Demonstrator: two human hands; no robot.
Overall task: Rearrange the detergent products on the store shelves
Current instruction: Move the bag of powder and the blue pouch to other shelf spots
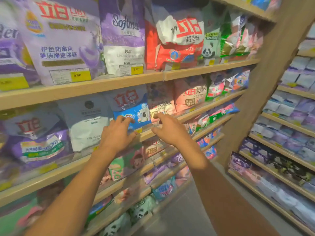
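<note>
Fingers (126,119) of both hands spread apart, empty, before upright blue-and-white detergent bag (131,109).

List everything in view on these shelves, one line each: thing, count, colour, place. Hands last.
Lilac detergent bag: one, pale purple, top shelf left, yellow 9.90 tag.
Softma bag: one, purple and white, top shelf centre.
Red bag: one, red and white, top shelf, right of Softma.
Panda bag: one, green, top shelf right.
White bag: one, white-grey, middle shelf left of centre.
Blue-banded bag: one, grey and blue, middle shelf centre.
Pink bags: at least two, middle shelf right.
Side shelving: many blurred pale packs, far right.
Left hand: one, open, at the blue-banded bag.
Right hand: one, open, reaching towards a pink bag.
</note>
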